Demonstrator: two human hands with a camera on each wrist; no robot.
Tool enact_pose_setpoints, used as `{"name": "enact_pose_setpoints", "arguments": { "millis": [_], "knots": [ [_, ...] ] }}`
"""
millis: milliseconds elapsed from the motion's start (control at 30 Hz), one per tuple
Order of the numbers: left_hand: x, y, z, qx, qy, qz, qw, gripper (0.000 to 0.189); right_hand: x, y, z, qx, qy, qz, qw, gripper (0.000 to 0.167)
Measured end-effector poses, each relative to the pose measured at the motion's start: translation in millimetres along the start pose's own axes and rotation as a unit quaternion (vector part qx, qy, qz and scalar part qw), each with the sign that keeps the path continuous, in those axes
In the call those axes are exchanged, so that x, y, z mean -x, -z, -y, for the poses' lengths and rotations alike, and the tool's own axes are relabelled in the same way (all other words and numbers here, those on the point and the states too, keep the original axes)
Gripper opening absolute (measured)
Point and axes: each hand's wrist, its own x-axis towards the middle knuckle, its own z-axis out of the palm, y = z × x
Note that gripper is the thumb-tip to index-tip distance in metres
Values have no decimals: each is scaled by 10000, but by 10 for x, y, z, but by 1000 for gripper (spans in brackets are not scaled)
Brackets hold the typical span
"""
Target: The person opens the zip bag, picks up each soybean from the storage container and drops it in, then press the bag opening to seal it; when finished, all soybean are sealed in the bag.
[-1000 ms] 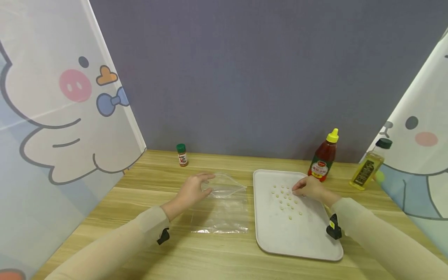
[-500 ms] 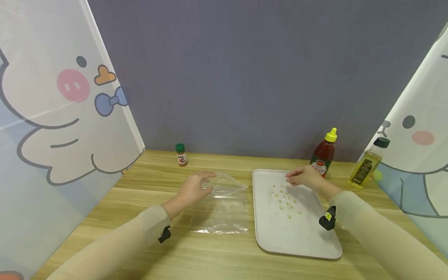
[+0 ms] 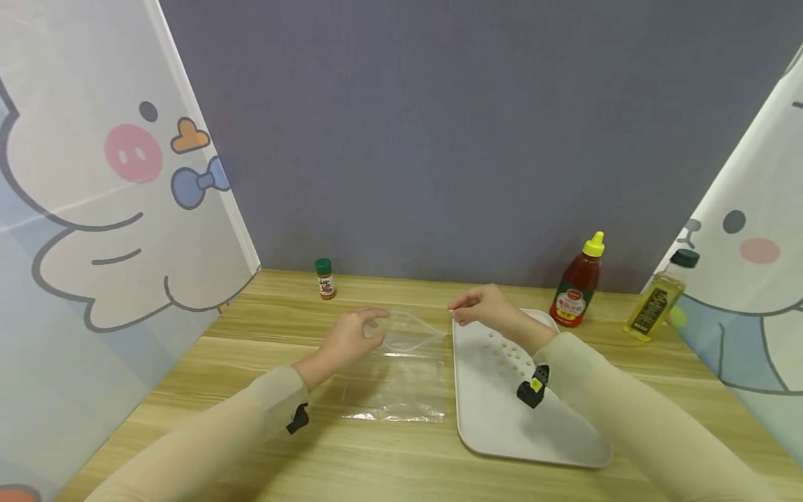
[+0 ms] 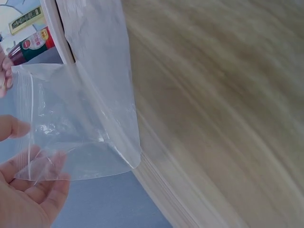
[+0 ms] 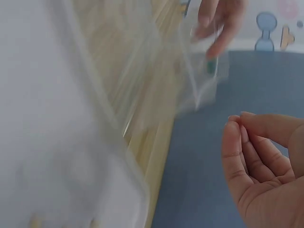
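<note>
A clear zip bag (image 3: 401, 383) stands out over the wooden table with its mouth gaping. At its left rim my left hand (image 3: 350, 338) grips the film, thumb and fingers apart around the edge; in the left wrist view fingers (image 4: 50, 190) show through the plastic. My right hand (image 3: 492, 308) is raised over the left far corner of a white tray (image 3: 521, 432), near the bag's mouth. Its thumb and forefinger pinch together in the right wrist view, on a tiny pale piece (image 5: 233, 118) mostly hidden by the fingertips. Several small pale yellow pieces (image 3: 514, 350) lie scattered on the tray.
A ketchup bottle (image 3: 575, 286) with a yellow cap stands behind the tray, and an oil bottle (image 3: 654, 303) is to its right. At the back left is a small green-capped spice jar (image 3: 325, 280). A grey panel (image 3: 408, 139) closes off the table's far side.
My right hand has lifted from the pieces on the tray and moved left toward the bag's mouth. The left hand keeps its hold on the bag almost without moving.
</note>
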Motion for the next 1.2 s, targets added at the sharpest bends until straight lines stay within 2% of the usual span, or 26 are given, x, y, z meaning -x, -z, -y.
{"name": "enact_pose_setpoints", "arguments": {
  "millis": [200, 400, 500, 967, 1200],
  "knots": [
    [-17, -35, 14, 83, -106, -69, 9999, 38, -120, -320, 219, -43, 233, 386, 9990, 20],
    [-26, -45, 13, 323, -224, -76, 9992, 37, -174, -539, 331, 883, 469, 351, 9944, 13],
    [-25, -42, 7, 394, -252, -54, 9989, 38, -188, -579, 345, 1136, 559, 277, 9916, 10],
    [-21, -62, 19, 410, -427, -44, 9982, 39, -141, -511, 344, 1110, 384, 212, 9928, 11],
    [4, -58, 17, 496, -390, 27, 9980, 43, -96, -262, 330, 848, 388, 12, 9956, 19]
  ]
}}
